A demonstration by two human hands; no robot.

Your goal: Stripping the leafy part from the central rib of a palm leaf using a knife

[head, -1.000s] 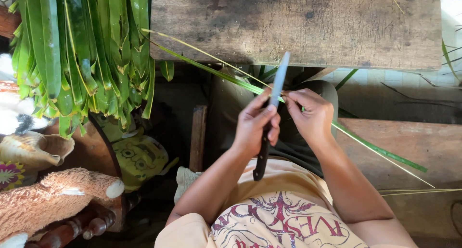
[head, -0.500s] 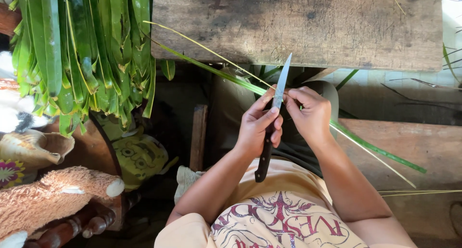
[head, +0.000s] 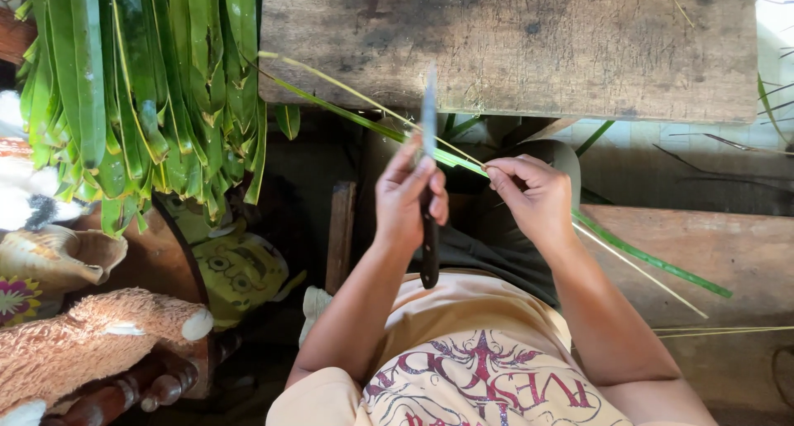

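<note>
Basically the palm leaf strip (head: 496, 174) runs diagonal, upper left off the wooden worktop (head: 579, 45) down to lower right past my knee, crossing between both hands. My left hand (head: 409, 198) is clenched on the knife (head: 428, 186), blade upright and meeting the strip just left of my right hand (head: 533, 198), which pinches the strip. Right hand is nearer the strip's long free end.
</note>
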